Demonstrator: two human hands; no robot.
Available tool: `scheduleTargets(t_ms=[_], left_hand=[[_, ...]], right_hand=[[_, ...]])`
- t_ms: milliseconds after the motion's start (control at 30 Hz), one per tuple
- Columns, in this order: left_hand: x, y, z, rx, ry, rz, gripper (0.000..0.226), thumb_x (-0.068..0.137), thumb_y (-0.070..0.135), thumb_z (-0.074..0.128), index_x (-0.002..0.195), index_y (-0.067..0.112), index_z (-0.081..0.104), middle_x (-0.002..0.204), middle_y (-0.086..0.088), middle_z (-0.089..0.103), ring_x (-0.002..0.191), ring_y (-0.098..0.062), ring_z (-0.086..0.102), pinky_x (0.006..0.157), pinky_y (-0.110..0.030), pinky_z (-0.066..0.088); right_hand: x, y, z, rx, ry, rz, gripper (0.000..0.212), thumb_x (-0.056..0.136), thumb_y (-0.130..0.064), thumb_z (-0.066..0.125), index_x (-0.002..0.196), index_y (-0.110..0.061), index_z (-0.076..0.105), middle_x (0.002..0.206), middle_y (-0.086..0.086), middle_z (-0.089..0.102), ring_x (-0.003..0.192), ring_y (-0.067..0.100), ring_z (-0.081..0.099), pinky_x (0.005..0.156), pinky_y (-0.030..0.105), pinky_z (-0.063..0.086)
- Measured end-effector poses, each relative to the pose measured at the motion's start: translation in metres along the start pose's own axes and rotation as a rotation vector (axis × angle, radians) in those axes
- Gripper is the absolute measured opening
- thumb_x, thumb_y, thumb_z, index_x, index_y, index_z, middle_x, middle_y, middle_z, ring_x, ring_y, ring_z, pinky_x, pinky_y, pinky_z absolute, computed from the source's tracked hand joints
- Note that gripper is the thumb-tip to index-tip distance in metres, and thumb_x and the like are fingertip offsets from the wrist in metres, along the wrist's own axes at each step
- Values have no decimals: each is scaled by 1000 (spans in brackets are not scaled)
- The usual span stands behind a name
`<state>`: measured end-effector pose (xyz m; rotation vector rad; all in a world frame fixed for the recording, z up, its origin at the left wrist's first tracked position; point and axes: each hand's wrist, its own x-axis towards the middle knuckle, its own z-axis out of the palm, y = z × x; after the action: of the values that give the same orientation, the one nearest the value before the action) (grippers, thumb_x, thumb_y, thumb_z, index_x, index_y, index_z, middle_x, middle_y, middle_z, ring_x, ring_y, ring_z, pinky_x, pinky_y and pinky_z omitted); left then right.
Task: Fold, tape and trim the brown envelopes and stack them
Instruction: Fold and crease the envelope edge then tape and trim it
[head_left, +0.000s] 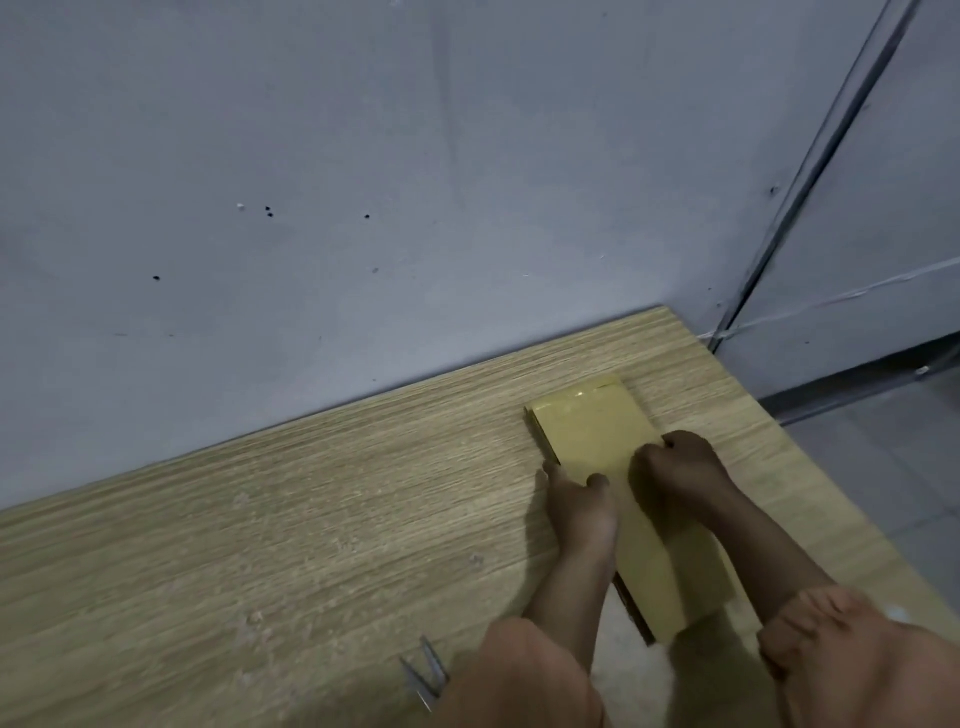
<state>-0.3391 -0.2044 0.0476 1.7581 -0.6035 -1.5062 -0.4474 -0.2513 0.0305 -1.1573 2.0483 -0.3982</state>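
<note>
Envelopes (597, 431), folded and stacked, lie under both our hands near the wooden table's (260, 519) right edge.
Our left hand (582, 506) presses flat, fingers together; our right hand (675, 478), curled, bears down. Light, creasable paper, glossy taped end: grip the long edges. Scissors (426, 675) wait nearby.

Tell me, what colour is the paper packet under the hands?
Yellowish brown packet, seen from the head view.

both hands (628, 488) pressing envelope (597, 431), table (311, 519)
</note>
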Motion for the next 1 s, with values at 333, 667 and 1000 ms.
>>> scheduleTargets(t_ms=[333,667,1000], left_hand=[[10,-2,-6,59,-3,52,34,89,3,51,121,12,56,115,-6,63,101,-20,61,65,-18,45],[17,1,-5,37,73,77,20,89,4,48,99,11,64,90,-4,65,69,-11,56,53,-18,40],[21,-1,-13,47,69,39,27,87,7,50,111,15,60,114,-9,59,96,-27,60,75,-32,50]], right_hand=[[-3,-6,9,-130,74,1,43,89,-32,51,117,0,52,122,18,47,115,35,43,92,39,42],[6,-5,5,18,-17,32,46,84,-36,57,111,1,59,111,19,60,104,35,55,87,38,47],[-17,-18,-10,244,-70,4,18,87,-20,57,100,-8,56,95,9,59,85,24,55,71,29,41]])
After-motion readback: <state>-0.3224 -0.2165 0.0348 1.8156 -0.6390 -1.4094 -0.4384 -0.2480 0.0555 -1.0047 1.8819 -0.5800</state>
